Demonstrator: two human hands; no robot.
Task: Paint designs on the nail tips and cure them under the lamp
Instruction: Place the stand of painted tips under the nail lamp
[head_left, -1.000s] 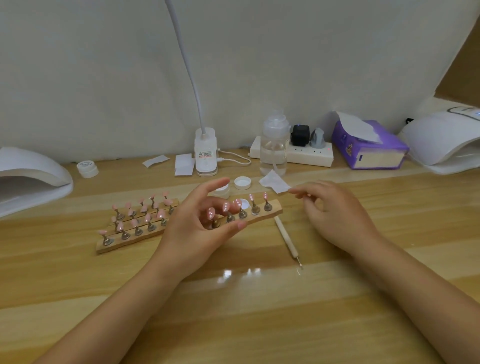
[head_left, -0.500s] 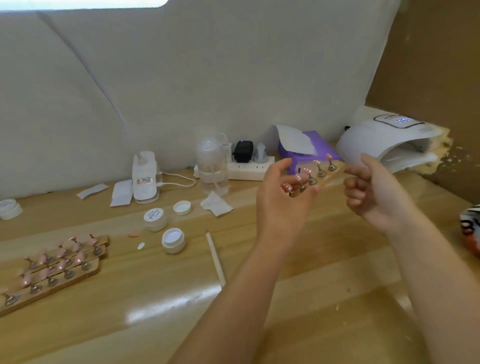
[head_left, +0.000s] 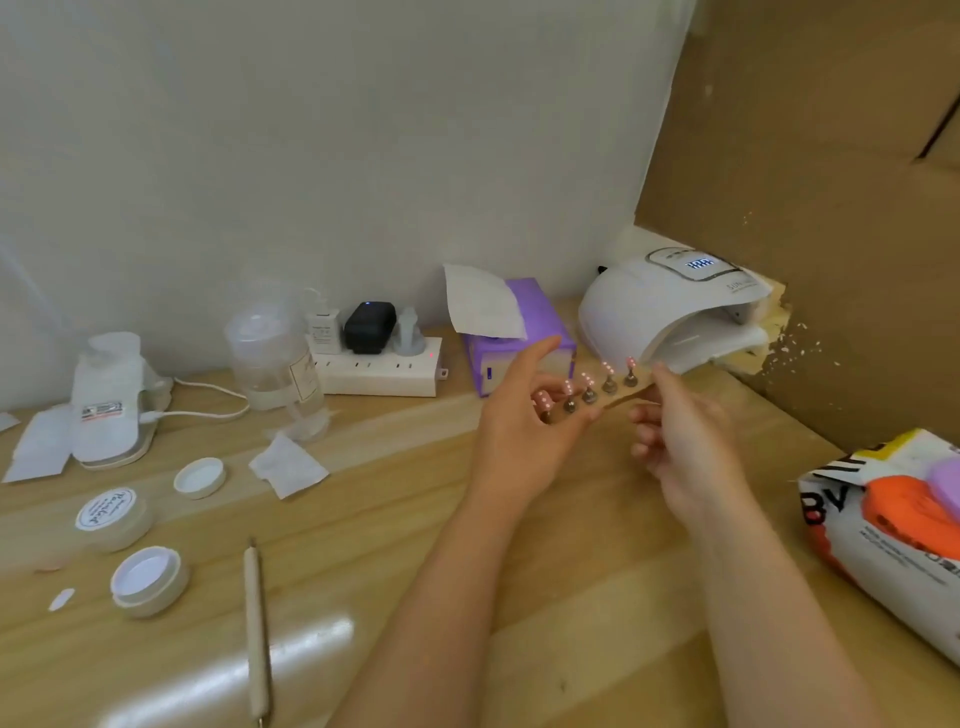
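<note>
Two hands are seen from the head camera above a pale wooden tabletop (head_left: 363, 519). A wooden strip (head_left: 618, 397) carrying pink dotted nail tips (head_left: 587, 380) is gripped by the left hand (head_left: 524, 421) and touched at its far end by the loosely curled right hand (head_left: 685, 441), just before the white curing lamp (head_left: 670, 306), whose display is lit. "BY" is readable on a packet (head_left: 857, 525) at the right edge. Cardboard walls in the right side.

— What's moved?
— The left hand (head_left: 524, 421) has lifted the wooden strip (head_left: 623, 396) of nail tips (head_left: 587, 378) off the table (head_left: 415, 519).
— And beyond its grip?
— The strip's free end has neared the lamp (head_left: 670, 306); the right hand (head_left: 685, 441) now touches it.
</note>
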